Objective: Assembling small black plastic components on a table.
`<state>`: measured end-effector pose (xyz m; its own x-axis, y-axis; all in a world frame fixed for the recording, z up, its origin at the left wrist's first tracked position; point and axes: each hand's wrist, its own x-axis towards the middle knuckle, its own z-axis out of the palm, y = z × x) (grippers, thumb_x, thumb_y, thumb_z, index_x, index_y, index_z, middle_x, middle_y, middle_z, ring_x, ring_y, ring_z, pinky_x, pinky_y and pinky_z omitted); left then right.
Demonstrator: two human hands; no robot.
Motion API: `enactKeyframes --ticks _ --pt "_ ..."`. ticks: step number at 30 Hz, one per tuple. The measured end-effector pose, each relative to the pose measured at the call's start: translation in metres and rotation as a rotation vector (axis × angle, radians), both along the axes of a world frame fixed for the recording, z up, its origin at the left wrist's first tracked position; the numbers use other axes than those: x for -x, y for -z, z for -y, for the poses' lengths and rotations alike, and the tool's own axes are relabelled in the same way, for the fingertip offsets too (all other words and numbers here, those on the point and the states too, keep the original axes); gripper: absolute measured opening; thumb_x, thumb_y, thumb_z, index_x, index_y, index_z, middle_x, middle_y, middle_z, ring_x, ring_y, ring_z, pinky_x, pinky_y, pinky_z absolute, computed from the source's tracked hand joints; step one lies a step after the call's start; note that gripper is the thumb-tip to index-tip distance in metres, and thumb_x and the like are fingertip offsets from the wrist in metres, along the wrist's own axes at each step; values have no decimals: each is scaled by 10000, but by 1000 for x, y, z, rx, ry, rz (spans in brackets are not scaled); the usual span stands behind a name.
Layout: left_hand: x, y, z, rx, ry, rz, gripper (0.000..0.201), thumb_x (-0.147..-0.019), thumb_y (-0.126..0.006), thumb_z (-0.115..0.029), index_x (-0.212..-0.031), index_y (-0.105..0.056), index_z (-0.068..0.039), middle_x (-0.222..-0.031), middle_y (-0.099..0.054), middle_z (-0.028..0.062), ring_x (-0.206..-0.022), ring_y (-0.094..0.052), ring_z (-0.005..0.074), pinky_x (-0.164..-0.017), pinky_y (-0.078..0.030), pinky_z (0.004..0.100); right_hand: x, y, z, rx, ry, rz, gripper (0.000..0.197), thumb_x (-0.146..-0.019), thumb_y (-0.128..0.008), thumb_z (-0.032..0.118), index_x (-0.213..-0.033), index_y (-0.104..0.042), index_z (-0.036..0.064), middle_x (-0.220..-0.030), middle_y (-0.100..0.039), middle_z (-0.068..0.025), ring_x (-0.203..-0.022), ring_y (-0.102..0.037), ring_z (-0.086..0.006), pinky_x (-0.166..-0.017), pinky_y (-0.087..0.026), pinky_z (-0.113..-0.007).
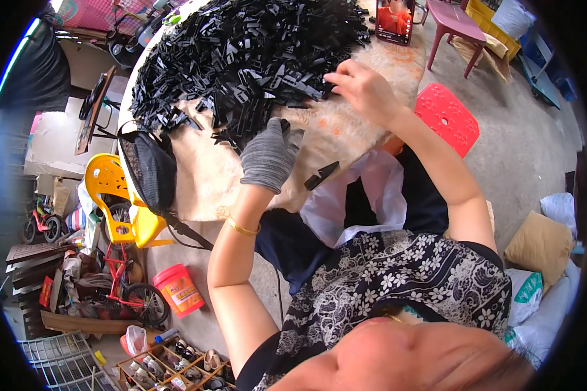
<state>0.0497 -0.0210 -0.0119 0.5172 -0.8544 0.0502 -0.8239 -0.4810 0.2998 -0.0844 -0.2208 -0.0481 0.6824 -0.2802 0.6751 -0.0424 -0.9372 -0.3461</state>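
A big heap of small black plastic pieces covers the far part of the cloth-topped table. My left hand, in a grey knit glove, is curled closed at the heap's near edge. A dark tip of a black plastic piece shows at its fingers; the rest is hidden. Bare, my right hand reaches to the heap's right edge with fingers bent together. What lies between those fingertips is too small to make out. One black piece lies apart near the table's front edge.
A white plastic bag hangs open at my lap below the table edge. A phone stands at the far right of the table. A black mesh bag hangs at the left. Around are a red stool, yellow chair and red bucket.
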Motion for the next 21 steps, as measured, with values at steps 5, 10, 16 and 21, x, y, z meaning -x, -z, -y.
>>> enactKeyframes --ticks 5,10,16,21 --pt "16 -1 -13 -28 71 179 298 -866 -594 -339 -930 -586 -49 -818 -619 181 -746 -610 359 -649 -487 451 -9 8 -1 123 -50 -19 200 -717 -706 80 -910 -662 51 -937 -572 -64 -847 -591 -262 -731 -494 -366" --pt "22 4 -33 33 82 252 249 -856 -586 -229 -1047 -574 -70 -881 -606 195 -769 -614 355 -659 -492 446 1 3 -10 -13 -123 89 153 -720 -676 54 -869 -646 40 -966 -582 -83 -882 -582 -277 -764 -484 -367" --pt "23 2 -35 124 22 41 430 -804 -590 -132 -1223 -520 -67 -929 -617 213 -811 -623 355 -690 -504 434 29 -4 -43 -103 -297 -146 142 -742 -654 90 -878 -647 51 -941 -574 -93 -901 -567 -278 -777 -470 -369" --pt "11 15 -40 175 121 123 347 -773 -623 -98 -1099 -544 -9 -875 -622 210 -806 -625 353 -701 -508 409 23 -4 -45 -22 -324 -231 179 -770 -649 119 -931 -636 42 -900 -570 -101 -889 -570 -283 -746 -466 -366"
